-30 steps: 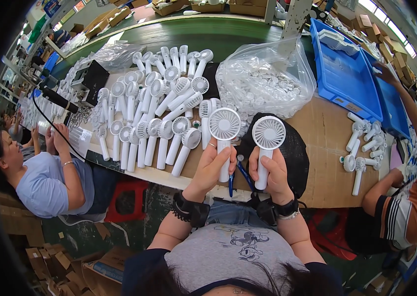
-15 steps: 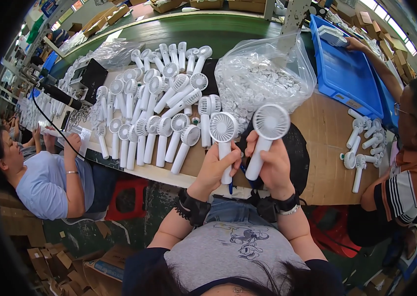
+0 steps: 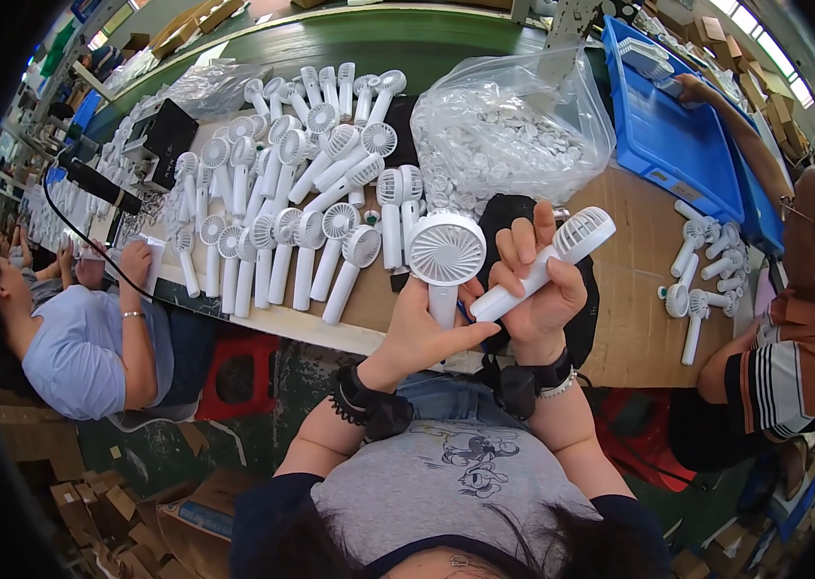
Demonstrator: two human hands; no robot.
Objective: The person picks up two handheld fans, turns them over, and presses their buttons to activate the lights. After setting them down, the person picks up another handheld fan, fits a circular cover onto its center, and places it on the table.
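Observation:
My left hand [image 3: 417, 328] is closed round the handle of a white handheld fan [image 3: 446, 249], its round grille facing up. In my right hand [image 3: 544, 299] is a second white handheld fan [image 3: 585, 234], tilted with its head to the upper right and its handle end pointing toward my left hand. My right fingers are curled over that handle. To the left, many white handheld fans [image 3: 338, 222] lie close together on the cardboard-covered table. Beyond my hands sits a clear plastic bag [image 3: 514, 135] full of small white round parts.
A blue bin [image 3: 682, 159] stands at the far right, with a co-worker's hand [image 3: 692, 89] at its rim. More fans [image 3: 692, 323] lie near that person. Another person [image 3: 89, 347] sits at left beside a black cylindrical tool [image 3: 104, 185]. A green conveyor belt [image 3: 330, 48] runs behind.
The right fan has turned from upright to tilted, its head swinging to the right and showing its side. The left fan has come slightly nearer its neighbour, grille still facing up.

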